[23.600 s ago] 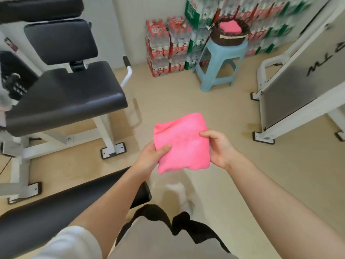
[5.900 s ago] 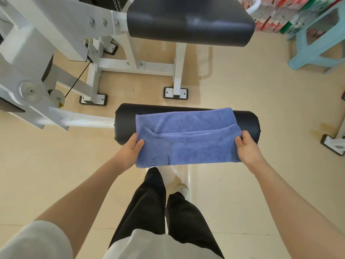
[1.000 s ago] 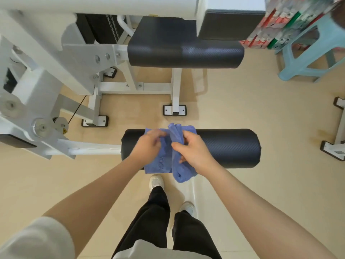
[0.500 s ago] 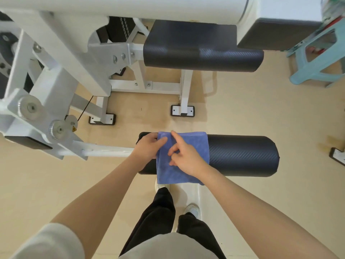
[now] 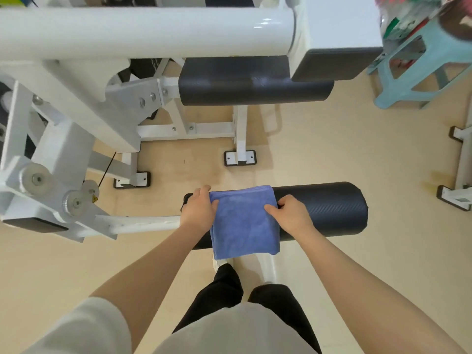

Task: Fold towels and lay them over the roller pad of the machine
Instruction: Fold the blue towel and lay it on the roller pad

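Head view, looking straight down: a folded blue towel lies draped across the black roller pad of the white gym machine, covering the pad's left part, with its near edge hanging over the pad's front side. The towel looks several layers thick along its far edge. The left hand lies against the towel's left edge, fingers curved over the top of the pad and thumb on the cloth; whether it pinches the cloth or only presses it cannot be told. The right hand rests at the towel's right edge, fingers loosely bent, thumb and fingertips touching the cloth and the pad beside it; here too a true grip cannot be made out. The right part of the roller pad is bare and shows a woven pattern. The pad sits on a white bar that runs left into the machine's frame with its pulleys. Beyond the pad, a second black cushion hangs on the frame above a beige floor, and a thick white tube crosses the top. A pale blue plastic stool stands at the upper right. Below the pad are the person's black trousers and light top
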Tool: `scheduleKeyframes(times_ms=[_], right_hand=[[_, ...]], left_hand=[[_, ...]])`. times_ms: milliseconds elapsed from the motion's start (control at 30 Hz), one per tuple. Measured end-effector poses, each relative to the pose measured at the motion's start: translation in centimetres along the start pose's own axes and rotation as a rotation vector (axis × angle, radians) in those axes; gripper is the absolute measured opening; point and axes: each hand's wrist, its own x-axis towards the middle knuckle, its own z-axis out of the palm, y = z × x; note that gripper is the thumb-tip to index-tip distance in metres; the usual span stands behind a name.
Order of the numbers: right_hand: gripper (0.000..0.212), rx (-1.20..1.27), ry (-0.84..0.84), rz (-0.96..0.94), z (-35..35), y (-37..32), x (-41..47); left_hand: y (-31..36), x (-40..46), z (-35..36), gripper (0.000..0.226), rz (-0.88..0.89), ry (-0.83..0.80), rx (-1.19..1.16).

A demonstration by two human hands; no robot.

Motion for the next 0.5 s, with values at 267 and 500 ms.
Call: scheduleKeyframes(times_ms=[267, 500], right_hand=[[0.026, 0.679, -0.331, -0.008, -2.5, -1.4, -3.4], [0.036, 1.187, -0.418, -0.086, -11.2, 0.3, -4.0]], left_hand=[[2.3, 0.2, -1.8, 0.045, -0.033, -0.122, -0.052], [11.8, -1.2, -3.2, 0.055, -0.066, -0.306, -0.588]])
